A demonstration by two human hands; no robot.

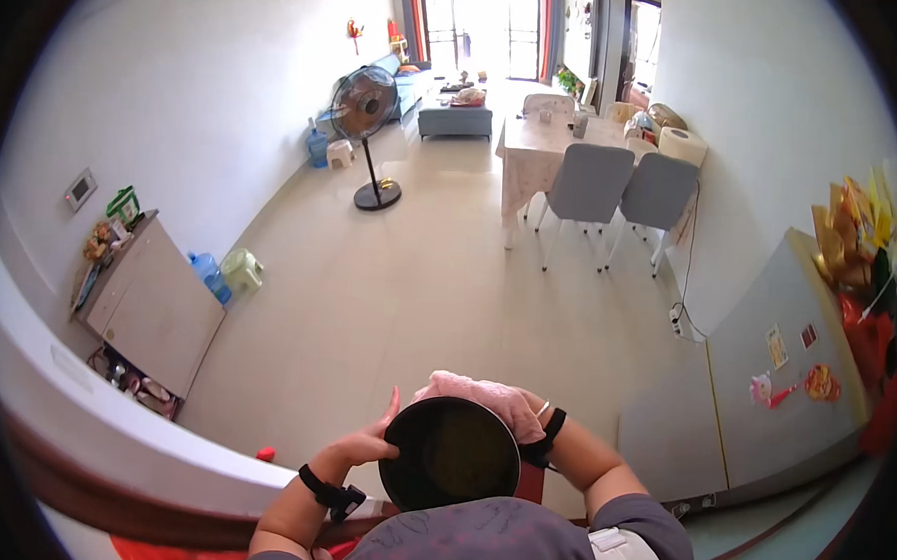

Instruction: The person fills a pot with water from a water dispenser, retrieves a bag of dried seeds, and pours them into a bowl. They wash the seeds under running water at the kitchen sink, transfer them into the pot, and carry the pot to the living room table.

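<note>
A dark round pot [451, 455] is held close against the front of my shirt, its wide mouth tilted up towards me. My left hand [369, 441] grips the pot's left side, one finger pointing up past the rim. Along the far right rim lies a pink cloth [484, 393], bunched against the outside of the pot. My right hand [531, 406] is at the cloth and holds it there; most of its fingers are hidden beneath the cloth. The inside of the pot is dark, with a dull brownish-green bottom.
A grey fridge [677, 425] stands close on my right, a low cabinet [162, 303] on the left. Tiled floor [398, 298] stretches ahead to a standing fan [368, 106], a dining table [529, 153] and grey chairs [591, 183]. A cord [688, 260] hangs by the right wall.
</note>
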